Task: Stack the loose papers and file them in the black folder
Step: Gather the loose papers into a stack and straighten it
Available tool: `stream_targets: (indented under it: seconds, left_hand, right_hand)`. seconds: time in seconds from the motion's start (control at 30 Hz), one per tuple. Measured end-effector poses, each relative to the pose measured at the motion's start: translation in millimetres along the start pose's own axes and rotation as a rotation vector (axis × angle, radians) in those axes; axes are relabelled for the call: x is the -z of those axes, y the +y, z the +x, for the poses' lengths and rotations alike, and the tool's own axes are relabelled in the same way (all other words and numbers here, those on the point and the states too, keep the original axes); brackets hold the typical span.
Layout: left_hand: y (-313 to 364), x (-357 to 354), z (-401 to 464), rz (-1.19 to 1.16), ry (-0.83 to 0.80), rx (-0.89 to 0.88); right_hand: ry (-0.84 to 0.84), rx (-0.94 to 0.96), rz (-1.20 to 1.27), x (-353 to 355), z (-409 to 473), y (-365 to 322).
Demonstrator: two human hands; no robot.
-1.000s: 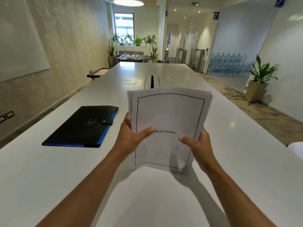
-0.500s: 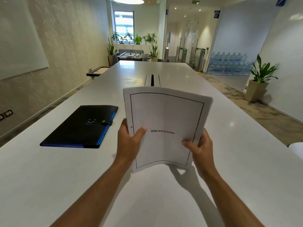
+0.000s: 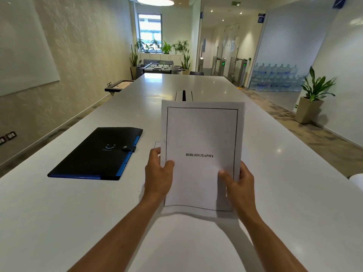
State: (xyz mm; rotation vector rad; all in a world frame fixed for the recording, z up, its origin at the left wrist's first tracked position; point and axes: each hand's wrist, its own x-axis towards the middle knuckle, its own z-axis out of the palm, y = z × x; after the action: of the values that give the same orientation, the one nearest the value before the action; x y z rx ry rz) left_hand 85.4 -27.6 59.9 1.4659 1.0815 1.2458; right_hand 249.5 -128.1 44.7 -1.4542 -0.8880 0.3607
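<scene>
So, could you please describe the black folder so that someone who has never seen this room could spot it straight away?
Start from the long white table running down the room. On its left side, beside the left hand gripping the paper stack, the black folder lies flat and shut. It is the only dark thing on the table, with a blue edge, a snap strap and a small smile logo.

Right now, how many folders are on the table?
1. The black folder lies flat and snapped shut on the white table, left of the paper stack that the left hand and right hand hold upright. The stack could hide anything directly behind it.
</scene>
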Motion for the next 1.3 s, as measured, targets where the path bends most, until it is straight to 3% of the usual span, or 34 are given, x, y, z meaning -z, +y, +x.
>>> stream_targets:
  seconds: [0.33,0.6,0.87,1.1,1.3]
  left_hand:
    - [-45.0,20.1,40.9,0.561,0.004,0.21]
    - [-56.7,23.3,44.4,0.706,-0.04,0.237]
    - [-54.2,26.2,57.6,0.642,-0.106,0.275]
    - [-56.1,26.3,55.8,0.485,-0.058,0.311]
    - [-54.8,25.8,60.3,0.353,-0.13,0.387]
  right_hand:
    - [0.152,-0.363,0.012,40.0,39.2,12.9]
    - [0.298,-0.517,-0.241,55.9,55.5,50.1]
    - [0.174,-0.516,-0.419,38.5,59.9,49.6]
    - [0.095,-0.482,-0.457,15.6,55.2,45.0]
    - [-0.008,-0.449,-0.462,-4.3,50.9,46.9]
